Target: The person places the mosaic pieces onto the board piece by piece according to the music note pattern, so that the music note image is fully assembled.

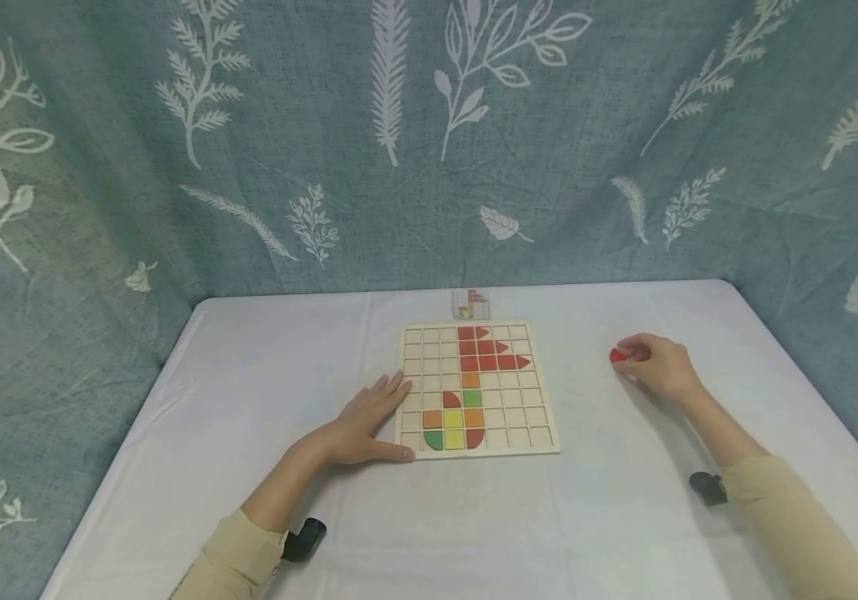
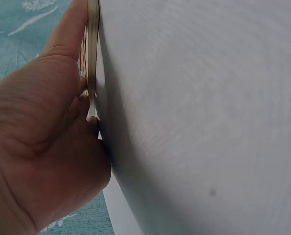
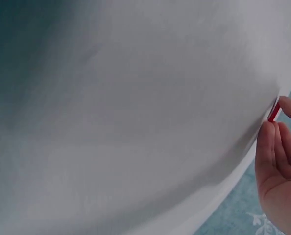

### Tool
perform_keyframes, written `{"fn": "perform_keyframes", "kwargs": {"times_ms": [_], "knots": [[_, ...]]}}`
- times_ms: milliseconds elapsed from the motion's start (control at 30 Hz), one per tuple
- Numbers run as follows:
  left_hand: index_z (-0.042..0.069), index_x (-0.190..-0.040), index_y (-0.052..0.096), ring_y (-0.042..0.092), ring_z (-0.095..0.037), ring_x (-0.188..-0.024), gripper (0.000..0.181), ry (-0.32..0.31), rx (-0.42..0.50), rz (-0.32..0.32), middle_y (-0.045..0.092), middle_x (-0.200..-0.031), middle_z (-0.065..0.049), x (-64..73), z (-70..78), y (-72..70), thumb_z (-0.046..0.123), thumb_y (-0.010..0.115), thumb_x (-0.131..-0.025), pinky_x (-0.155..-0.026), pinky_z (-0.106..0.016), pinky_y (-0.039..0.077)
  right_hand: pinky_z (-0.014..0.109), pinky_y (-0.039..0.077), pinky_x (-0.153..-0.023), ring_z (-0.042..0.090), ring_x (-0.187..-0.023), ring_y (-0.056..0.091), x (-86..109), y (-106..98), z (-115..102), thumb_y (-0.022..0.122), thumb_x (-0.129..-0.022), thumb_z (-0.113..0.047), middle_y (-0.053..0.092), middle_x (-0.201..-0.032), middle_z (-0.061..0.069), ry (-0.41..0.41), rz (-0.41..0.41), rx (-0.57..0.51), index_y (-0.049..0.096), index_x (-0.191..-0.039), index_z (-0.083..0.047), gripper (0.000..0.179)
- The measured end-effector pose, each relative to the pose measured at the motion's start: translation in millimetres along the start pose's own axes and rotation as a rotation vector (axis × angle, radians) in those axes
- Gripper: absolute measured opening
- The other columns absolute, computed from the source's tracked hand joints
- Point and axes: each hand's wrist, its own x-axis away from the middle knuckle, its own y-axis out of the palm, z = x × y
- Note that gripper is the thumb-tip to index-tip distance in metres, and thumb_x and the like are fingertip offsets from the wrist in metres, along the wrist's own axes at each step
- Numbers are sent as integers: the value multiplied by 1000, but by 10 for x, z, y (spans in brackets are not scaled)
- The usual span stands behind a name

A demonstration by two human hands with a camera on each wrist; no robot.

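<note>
A pale wooden grid board (image 1: pixel 519 417) lies on the table, with red, orange, yellow and green flat pieces set in several of its squares. My left hand (image 1: pixel 361 427) rests at the board's left side, fingers spread and thumb at the near left corner. The left wrist view shows the thumb and fingers along the board's edge (image 2: pixel 92 49). Right of the board, my right hand (image 1: pixel 661 367) pinches a small red piece (image 1: pixel 616 356) between thumb and fingertips, close to the tabletop. In the right wrist view only the edge of the red piece (image 3: pixel 274 112) shows; its full outline is hidden.
A small card (image 1: pixel 470 305) printed with a grid pattern lies just beyond the board's far edge. White cloth (image 1: pixel 271 350) covers the table, and a blue-green leaf-print curtain (image 1: pixel 414 233) hangs behind it. Black devices (image 1: pixel 305 540) sit under both wrists.
</note>
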Motion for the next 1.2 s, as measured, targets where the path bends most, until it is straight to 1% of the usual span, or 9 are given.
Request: {"fn": "perform_keyframes", "kwargs": {"times_ms": [133, 200, 267, 400, 667, 833, 1000, 1067, 1200], "knots": [[6, -156, 18, 0, -32, -149, 102, 4, 2, -1, 8, -163, -11, 4, 0, -4, 49, 74, -83, -120, -50, 2, 26, 54, -70, 37, -99, 66, 0, 38, -49, 73, -88, -18, 69, -106, 24, 32, 3, -88, 62, -121, 7, 42], [6, -156, 18, 0, -32, -149, 102, 4, -1, 1, 8, -163, -11, 3, -2, -4, 49, 74, -82, -120, -51, 2, 22, 53, -71, 36, -101, 66, -1, 71, -99, 73, -88, -19, 69, -108, 23, 52, 0, -139, 62, -123, 6, 44], [6, -156, 18, 0, -32, -149, 102, 2, -5, 1, 8, -163, -11, 4, -4, -3, 49, 74, -82, -120, -50, 2, 24, 53, -76, 35, -104, 65, 6, 120, -169, 74, -88, -21, 69, -111, 22, 70, -7, -183, 61, -125, 4, 46], [7, -156, 18, 0, -32, -149, 102, -2, -3, -1, 8, -163, -11, 6, 2, -7, 49, 74, -82, -120, -50, 2, 35, 53, -86, 32, -106, 65, 32, 243, -365, 75, -87, -22, 69, -113, 19, 92, -27, -250, 61, -126, 1, 48], [7, -156, 18, 0, -31, -149, 102, -6, 1, -5, 8, -163, -11, 7, 16, -20, 49, 74, -82, -120, -50, 2, 36, 53, -86, 25, -101, 66, 78, 552, -783, 76, -85, -28, 70, -109, 11, 81, -121, -357, 64, -122, -5, 45], [7, -156, 18, 0, -31, -149, 102, -4, -3, -5, 8, -163, -11, -4, 8, -20, 49, 74, -82, -120, -50, 2, 36, 54, -86, 20, -97, 66, 118, 758, -1077, 78, -83, -25, 71, -105, 5, 36, -189, -377, 67, -118, -8, 41], [7, -156, 18, 0, -32, -149, 102, 1, -3, -4, 8, -163, -11, -7, 1, -26, 49, 74, -82, -120, -50, 2, 35, 55, -85, 16, -93, 66, 112, 989, -1364, 80, -81, -24, 70, -99, -2, -21, -245, -356, 70, -112, -12, 34], [7, -156, 18, -1, -31, -149, 102, -1, -1, -8, 7, -163, -11, -7, -4, -26, 50, 74, -82, -120, -50, 1, 33, 55, -82, 13, -90, 65, 108, 1081, -1464, 81, -80, -24, 70, -96, -5, -36, -261, -332, 71, -109, -16, 32], [9, -157, 17, -2, -29, -149, 103, -4, 6, -18, 6, -164, -9, -8, -10, -22, 51, 74, -82, -120, -49, 1, 29, 55, -73, 12, -84, 63, 124, 1203, -1644, 80, -80, -21, 68, -91, -7, -113, -295, -285, 71, -107, -16, 28]]}}
